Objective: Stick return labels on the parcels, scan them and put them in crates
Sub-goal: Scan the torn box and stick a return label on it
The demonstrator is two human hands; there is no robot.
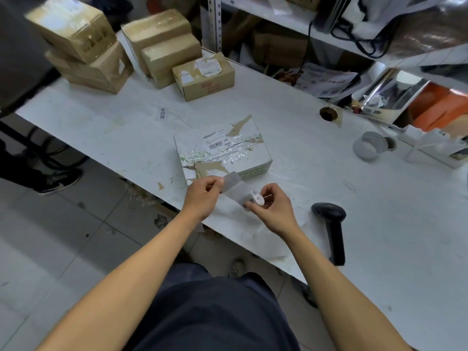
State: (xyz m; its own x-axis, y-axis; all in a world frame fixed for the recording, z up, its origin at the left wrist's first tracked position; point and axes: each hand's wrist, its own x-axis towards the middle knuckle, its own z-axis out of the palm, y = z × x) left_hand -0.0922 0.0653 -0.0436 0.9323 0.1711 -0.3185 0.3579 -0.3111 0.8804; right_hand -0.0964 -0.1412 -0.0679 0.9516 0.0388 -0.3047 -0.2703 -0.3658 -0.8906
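Partly blurred label (231, 184), both hands pinching

Peeling a label at the white table

My left hand (202, 196) pinches the end of a pale label strip (231, 184) while my right hand (272, 206) holds the small white roll (256, 198), both just in front of the taped white parcel box with a barcode sticker (222, 153) on the scuffed white table (114, 127). Black handheld scanner (331, 226) lies to my right, brown cardboard boxes (162, 46) stacked at the far left.
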